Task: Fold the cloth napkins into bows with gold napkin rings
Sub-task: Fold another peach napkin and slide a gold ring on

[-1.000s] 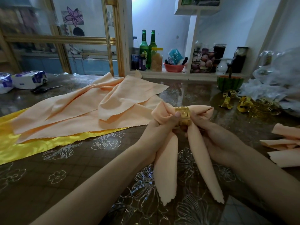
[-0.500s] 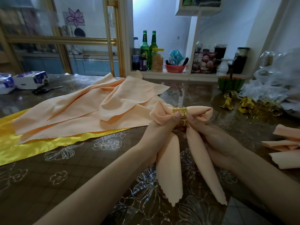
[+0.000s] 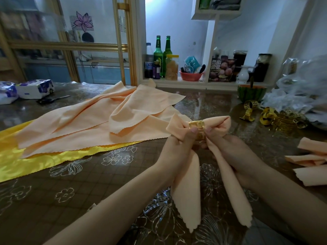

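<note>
Where both thumbs pinch, gold ring (image 3: 196,125) half hidden, napkin (image 3: 187,188) tails dangling

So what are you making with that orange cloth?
A person is shaping a peach napkin into a bow. Both hands, the left hand and the right hand, pinch it at the gold ring around its middle, with two tails hanging down. More unfolded napkins lie on the table, and spare gold rings sit to the right.
</note>
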{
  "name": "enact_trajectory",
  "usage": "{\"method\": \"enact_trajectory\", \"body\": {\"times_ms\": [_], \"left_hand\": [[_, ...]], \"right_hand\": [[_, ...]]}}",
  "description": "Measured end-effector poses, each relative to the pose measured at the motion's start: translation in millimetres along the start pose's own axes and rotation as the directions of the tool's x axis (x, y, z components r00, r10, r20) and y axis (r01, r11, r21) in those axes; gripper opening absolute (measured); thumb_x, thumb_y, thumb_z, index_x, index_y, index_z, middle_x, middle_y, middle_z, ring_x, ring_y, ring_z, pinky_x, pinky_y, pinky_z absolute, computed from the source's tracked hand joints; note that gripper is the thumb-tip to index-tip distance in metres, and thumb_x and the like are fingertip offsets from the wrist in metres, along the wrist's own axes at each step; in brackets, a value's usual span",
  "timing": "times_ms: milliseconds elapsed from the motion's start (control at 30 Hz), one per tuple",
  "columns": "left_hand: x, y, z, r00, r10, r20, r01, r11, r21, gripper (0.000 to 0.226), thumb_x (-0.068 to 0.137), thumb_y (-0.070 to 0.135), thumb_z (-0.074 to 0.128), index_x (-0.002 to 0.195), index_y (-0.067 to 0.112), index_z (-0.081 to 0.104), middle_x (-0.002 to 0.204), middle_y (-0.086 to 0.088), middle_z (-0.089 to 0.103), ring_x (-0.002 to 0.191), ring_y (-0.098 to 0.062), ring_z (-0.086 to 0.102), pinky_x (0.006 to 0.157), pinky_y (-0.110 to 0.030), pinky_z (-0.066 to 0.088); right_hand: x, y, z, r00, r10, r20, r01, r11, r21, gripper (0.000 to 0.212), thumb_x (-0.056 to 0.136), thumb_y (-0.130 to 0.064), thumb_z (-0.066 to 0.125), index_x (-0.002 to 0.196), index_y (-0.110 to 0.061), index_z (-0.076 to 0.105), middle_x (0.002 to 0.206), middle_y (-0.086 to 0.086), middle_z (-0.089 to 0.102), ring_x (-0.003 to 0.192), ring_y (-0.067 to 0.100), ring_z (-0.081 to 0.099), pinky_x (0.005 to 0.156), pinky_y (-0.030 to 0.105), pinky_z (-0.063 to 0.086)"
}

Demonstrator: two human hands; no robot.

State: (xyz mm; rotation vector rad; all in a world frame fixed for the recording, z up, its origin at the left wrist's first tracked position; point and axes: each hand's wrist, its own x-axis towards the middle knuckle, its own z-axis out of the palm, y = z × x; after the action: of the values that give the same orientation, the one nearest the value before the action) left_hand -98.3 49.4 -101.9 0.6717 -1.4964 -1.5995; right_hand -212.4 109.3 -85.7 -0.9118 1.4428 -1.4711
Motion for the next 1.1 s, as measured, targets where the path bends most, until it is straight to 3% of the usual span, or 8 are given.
{"method": "enact_trajectory", "body": {"times_ms": [100, 233, 300, 367, 433, 700, 900, 1100], "left_hand": [[-0.9, -7.0, 4.5, 0.999, 0.029, 0.044, -0.031, 0.998, 0.047, 0.014, 0.096, 0.029, 0.047, 0.091, 0.029, 0.060, 0.088, 0.010, 0.067, 0.080, 0.004, 0.062, 0.072, -0.005, 0.047], [3.0, -10.6, 2.4, 0.997, 0.031, 0.073, -0.039, 0.993, 0.110, 0.018, 0.097, 0.030, 0.044, 0.099, 0.025, 0.061, 0.107, -0.006, 0.068, 0.102, -0.013, 0.063, 0.093, -0.024, 0.046], [3.4, -9.8, 2.7, 0.993, 0.063, 0.103, -0.074, 0.992, 0.103, 0.019, 0.099, 0.025, 0.041, 0.097, 0.024, 0.060, 0.102, -0.002, 0.067, 0.095, -0.001, 0.063, 0.089, -0.016, 0.047], [2.6, -6.8, 3.3, 0.989, 0.096, 0.112, -0.106, 0.991, 0.085, 0.020, 0.100, 0.020, 0.039, 0.094, 0.028, 0.057, 0.094, 0.011, 0.064, 0.081, 0.014, 0.060, 0.076, -0.004, 0.043], [3.5, -5.9, 1.2, 0.987, 0.131, 0.089, -0.139, 0.986, 0.090, 0.020, 0.099, 0.020, 0.039, 0.096, 0.032, 0.056, 0.093, 0.018, 0.061, 0.080, 0.018, 0.058, 0.073, -0.001, 0.041], [0.6, -2.0, 1.0, 0.985, 0.160, 0.059, -0.163, 0.985, 0.060, 0.019, 0.098, 0.030, 0.039, 0.104, 0.027, 0.057, 0.096, 0.011, 0.063, 0.088, 0.005, 0.058, 0.079, -0.006, 0.045], [-0.7, 4.6, 6.0, 0.984, 0.147, 0.102, -0.153, 0.986, 0.058, 0.021, 0.098, 0.031, 0.035, 0.093, 0.041, 0.053, 0.085, 0.030, 0.064, 0.086, 0.019, 0.057, 0.081, -0.002, 0.043], [-0.6, 11.5, 11.4, 1.000, 0.002, 0.006, -0.002, 1.000, -0.002, 0.027, 0.097, 0.033, 0.040, 0.113, 0.022, 0.057, 0.105, -0.002, 0.066, 0.098, -0.014, 0.062, 0.092, -0.031, 0.048]], "right_hand": [[2.3, -3.7, -4.8, 0.998, 0.068, 0.002, -0.068, 0.997, -0.022, 0.035, 0.085, -0.041, 0.057, 0.075, -0.007, 0.057, 0.043, -0.005, 0.053, 0.033, 0.003, 0.047, 0.032, 0.014, 0.035], [6.0, -5.8, -9.3, 0.992, 0.115, 0.050, -0.113, 0.993, -0.032, 0.042, 0.071, -0.049, 0.060, 0.077, -0.007, 0.058, 0.053, 0.000, 0.051, 0.039, 0.007, 0.041, 0.033, 0.016, 0.034], [7.3, -2.5, -8.6, 0.992, 0.110, 0.067, -0.109, 0.994, -0.020, 0.047, 0.069, -0.050, 0.061, 0.088, -0.007, 0.063, 0.064, 0.002, 0.059, 0.047, 0.009, 0.046, 0.041, 0.020, 0.041], [7.9, 1.4, -8.0, 0.991, 0.094, 0.098, -0.098, 0.995, 0.032, 0.051, 0.071, -0.048, 0.062, 0.102, -0.008, 0.066, 0.083, 0.013, 0.069, 0.066, 0.020, 0.059, 0.063, 0.035, 0.055], [6.9, 3.3, -6.4, 0.990, 0.072, 0.118, -0.083, 0.993, 0.083, 0.046, 0.074, -0.042, 0.060, 0.108, -0.011, 0.067, 0.103, 0.019, 0.069, 0.087, 0.027, 0.065, 0.085, 0.045, 0.054], [5.5, 6.6, -0.1, 0.987, -0.048, 0.152, 0.015, 0.977, 0.212, 0.044, 0.077, -0.030, 0.059, 0.116, -0.012, 0.063, 0.107, 0.011, 0.070, 0.097, 0.025, 0.068, 0.085, 0.040, 0.054], [7.1, 6.7, 2.1, 0.981, -0.087, 0.171, 0.049, 0.975, 0.215, 0.042, 0.080, -0.030, 0.057, 0.117, -0.010, 0.062, 0.108, 0.012, 0.070, 0.099, 0.024, 0.068, 0.085, 0.038, 0.056], [6.4, 5.0, 6.2, 0.987, -0.097, 0.129, 0.084, 0.991, 0.108, 0.029, 0.094, -0.035, 0.050, 0.119, -0.025, 0.060, 0.106, 0.004, 0.071, 0.097, 0.018, 0.068, 0.082, 0.036, 0.055]]}}
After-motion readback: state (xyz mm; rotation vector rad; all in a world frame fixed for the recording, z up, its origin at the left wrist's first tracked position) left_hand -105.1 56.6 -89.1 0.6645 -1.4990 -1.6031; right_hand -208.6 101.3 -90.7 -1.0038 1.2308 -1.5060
